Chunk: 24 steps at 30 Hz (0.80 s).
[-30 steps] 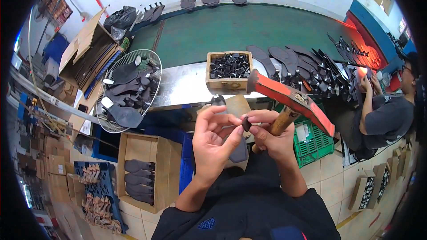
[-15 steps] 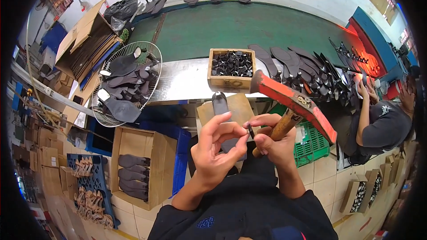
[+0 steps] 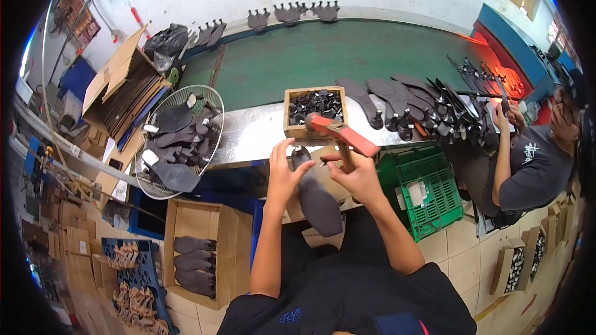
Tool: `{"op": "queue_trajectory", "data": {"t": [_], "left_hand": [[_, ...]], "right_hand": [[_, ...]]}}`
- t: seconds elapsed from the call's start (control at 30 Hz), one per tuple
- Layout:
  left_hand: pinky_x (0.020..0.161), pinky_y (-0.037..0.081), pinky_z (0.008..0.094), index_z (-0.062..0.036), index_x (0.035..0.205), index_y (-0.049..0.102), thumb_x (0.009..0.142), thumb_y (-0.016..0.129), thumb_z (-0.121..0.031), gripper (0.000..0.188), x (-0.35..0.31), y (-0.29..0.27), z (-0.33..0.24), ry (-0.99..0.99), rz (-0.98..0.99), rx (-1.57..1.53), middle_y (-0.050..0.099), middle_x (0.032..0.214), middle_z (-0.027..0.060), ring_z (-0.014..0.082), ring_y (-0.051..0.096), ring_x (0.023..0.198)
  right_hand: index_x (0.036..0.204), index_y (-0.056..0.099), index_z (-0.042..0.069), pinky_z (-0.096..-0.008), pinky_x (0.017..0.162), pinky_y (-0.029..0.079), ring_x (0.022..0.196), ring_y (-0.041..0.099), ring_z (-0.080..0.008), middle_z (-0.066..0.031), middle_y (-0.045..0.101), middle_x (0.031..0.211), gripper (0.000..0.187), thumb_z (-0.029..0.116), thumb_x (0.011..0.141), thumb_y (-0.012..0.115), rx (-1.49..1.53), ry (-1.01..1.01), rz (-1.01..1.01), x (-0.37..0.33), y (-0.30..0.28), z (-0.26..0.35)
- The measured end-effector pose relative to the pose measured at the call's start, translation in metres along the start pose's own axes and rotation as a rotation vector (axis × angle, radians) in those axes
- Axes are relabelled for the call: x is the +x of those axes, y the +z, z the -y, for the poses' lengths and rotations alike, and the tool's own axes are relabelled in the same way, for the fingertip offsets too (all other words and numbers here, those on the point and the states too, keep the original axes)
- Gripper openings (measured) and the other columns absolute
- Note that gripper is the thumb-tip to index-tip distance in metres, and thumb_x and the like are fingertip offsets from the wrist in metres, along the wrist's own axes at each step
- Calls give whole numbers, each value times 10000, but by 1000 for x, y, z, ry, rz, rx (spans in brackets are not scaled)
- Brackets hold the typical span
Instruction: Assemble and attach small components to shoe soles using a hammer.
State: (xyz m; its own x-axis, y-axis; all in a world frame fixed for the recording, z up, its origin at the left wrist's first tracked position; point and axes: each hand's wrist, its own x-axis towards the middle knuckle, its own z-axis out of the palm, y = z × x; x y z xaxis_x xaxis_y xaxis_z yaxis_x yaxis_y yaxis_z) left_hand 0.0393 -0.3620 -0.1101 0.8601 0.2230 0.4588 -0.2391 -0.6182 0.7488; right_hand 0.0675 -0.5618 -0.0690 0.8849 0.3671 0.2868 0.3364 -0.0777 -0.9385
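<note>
A dark shoe sole (image 3: pixel 319 205) lies lengthwise in front of me over a tan board (image 3: pixel 338 189), its narrow heel end away from me. My left hand (image 3: pixel 284 177) is at that heel end, fingers stretched out and thumb reaching over the sole; whether it presses on it is hard to see. My right hand (image 3: pixel 360 180) keeps a hammer with a red head (image 3: pixel 357 139) upright in its grip. Between that hand's thumb and forefinger is a small dark piece (image 3: pixel 323 161), too small to make out well.
A wooden box of small black pieces (image 3: pixel 288 131) stands on the metal bench edge. Left is a wire basket of soles (image 3: pixel 138 170); right, a row of soles (image 3: pixel 388 93) and a green crate (image 3: pixel 428 195). A co-worker (image 3: pixel 534 164) sits at the right, handling a sole near a glowing heater.
Both hands have moved forward and apart, from close together before me to the sole's heel end. The hammer has moved left and farther away with the right hand.
</note>
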Motion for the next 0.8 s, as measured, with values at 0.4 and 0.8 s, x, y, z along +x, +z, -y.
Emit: {"op": "queue_trajectory", "data": {"t": [0.4,0.8], "left_hand": [[799,479,401,50,1065,632,881,687,-127,261,-22,19,19,20,96,-45,633,945,170,321,614,861],[864,466,374,27,1109,641,917,666,-178,282,-27,26,40,98,121,22,654,1046,154,300,615,958]], "right_hand": [[1077,683,-6,-324,694,501,751,635,-159,-129,684,834,281,139,836,687,129,-128,40,8,9,-36],[1000,682,21,-408,747,500,818,638,-343,-167,657,850,246,72,760,698,-106,-244,210,23,11,-51]]}}
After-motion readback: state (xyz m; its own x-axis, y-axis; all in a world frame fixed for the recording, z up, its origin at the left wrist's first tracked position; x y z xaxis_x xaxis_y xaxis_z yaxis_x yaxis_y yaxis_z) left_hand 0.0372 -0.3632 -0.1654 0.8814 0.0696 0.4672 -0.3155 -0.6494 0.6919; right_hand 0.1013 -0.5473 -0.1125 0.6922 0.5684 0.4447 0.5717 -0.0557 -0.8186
